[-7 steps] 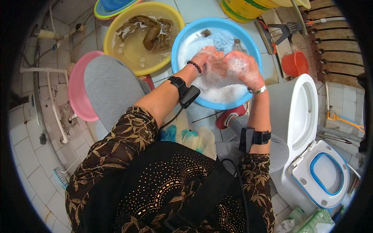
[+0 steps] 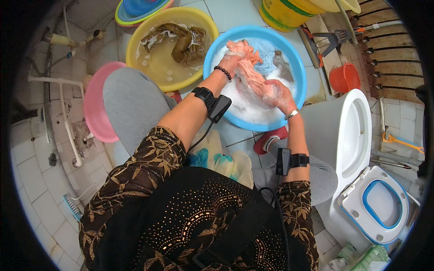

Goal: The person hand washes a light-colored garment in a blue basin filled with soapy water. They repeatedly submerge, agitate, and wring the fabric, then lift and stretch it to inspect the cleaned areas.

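A salmon-pink cloth [image 2: 251, 76], wet and bunched, stretches between my two hands over a blue basin [image 2: 251, 123] of white suds. My left hand [image 2: 229, 64], with a dark bead bracelet at its wrist, is closed on the cloth's left part. Lower and to the right, my right hand [image 2: 280, 95] grips the other end, foam on its fingers. A light blue cloth [image 2: 266, 61] lies in the suds behind the pink one. Beside it, a greyish cloth [image 2: 284, 67] shows partly above the foam.
Left of the blue basin stands a yellow basin [image 2: 133, 50] with a brown cloth [image 2: 183, 49] in cloudy water. A pink basin [image 2: 96, 110] sits by my left knee. On the right are a red bucket [image 2: 344, 77] and a white toilet [image 2: 329, 135]; a yellow bucket [image 2: 280, 17] stands behind.
My hands were close together in the foam and have moved apart, the right one downward. The pink cloth, mostly hidden before, now shows between them above the suds.
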`<move>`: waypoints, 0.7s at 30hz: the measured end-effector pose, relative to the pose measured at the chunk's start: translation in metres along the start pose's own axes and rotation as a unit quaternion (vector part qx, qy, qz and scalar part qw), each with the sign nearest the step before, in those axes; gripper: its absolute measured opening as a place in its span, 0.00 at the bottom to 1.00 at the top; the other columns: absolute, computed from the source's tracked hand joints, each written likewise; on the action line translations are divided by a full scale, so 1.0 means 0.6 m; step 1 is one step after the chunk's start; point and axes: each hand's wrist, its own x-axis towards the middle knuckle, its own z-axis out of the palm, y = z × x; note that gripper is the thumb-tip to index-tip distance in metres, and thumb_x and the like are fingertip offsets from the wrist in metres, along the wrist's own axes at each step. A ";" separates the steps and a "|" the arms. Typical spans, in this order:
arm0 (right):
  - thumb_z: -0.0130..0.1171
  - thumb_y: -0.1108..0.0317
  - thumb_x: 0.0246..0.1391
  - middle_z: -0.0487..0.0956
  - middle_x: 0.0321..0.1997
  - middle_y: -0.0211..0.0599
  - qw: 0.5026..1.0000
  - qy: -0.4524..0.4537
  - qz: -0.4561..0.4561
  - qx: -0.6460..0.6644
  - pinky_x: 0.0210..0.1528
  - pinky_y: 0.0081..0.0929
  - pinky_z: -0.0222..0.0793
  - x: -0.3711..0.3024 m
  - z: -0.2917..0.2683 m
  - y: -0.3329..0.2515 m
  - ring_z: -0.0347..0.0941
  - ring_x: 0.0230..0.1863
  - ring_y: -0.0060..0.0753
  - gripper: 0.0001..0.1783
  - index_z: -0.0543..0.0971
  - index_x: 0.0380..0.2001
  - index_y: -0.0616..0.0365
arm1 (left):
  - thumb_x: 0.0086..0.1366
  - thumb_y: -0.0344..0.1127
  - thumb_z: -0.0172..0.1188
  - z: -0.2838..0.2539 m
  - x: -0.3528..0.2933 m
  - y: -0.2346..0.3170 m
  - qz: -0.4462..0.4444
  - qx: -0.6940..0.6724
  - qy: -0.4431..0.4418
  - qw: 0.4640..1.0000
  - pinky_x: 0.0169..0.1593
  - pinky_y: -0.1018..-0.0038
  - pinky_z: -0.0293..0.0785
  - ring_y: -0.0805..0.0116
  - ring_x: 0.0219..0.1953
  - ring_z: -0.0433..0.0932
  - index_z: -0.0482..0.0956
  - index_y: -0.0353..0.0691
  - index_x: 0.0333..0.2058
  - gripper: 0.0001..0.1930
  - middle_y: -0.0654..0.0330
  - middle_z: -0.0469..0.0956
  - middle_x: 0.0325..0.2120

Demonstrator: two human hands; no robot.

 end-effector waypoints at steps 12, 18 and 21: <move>0.52 0.67 0.45 0.79 0.29 0.44 0.902 0.311 0.196 -0.226 0.34 0.37 0.69 0.008 -0.033 0.228 0.75 0.31 0.47 0.08 0.77 0.24 0.58 | 0.61 0.38 0.55 0.076 -0.050 0.080 0.142 0.107 -0.147 0.973 0.51 0.72 0.67 0.72 0.47 0.69 0.69 0.41 0.47 0.16 0.64 0.71 0.44; 0.55 0.68 0.42 0.77 0.41 0.51 0.926 0.335 0.097 -0.145 0.45 0.32 0.69 0.007 -0.024 0.084 0.74 0.43 0.45 0.20 0.74 0.42 0.59 | 0.62 0.40 0.53 0.105 -0.080 0.095 0.132 0.112 -0.162 0.972 0.51 0.70 0.68 0.70 0.47 0.70 0.68 0.38 0.48 0.18 0.62 0.71 0.44; 0.59 0.63 0.41 0.73 0.50 0.50 0.977 0.202 -0.041 0.048 0.52 0.31 0.65 0.040 0.022 0.011 0.70 0.51 0.40 0.29 0.70 0.50 0.57 | 0.61 0.38 0.53 0.109 -0.091 0.095 0.086 0.121 -0.200 0.968 0.52 0.72 0.66 0.70 0.48 0.69 0.67 0.38 0.50 0.19 0.62 0.70 0.45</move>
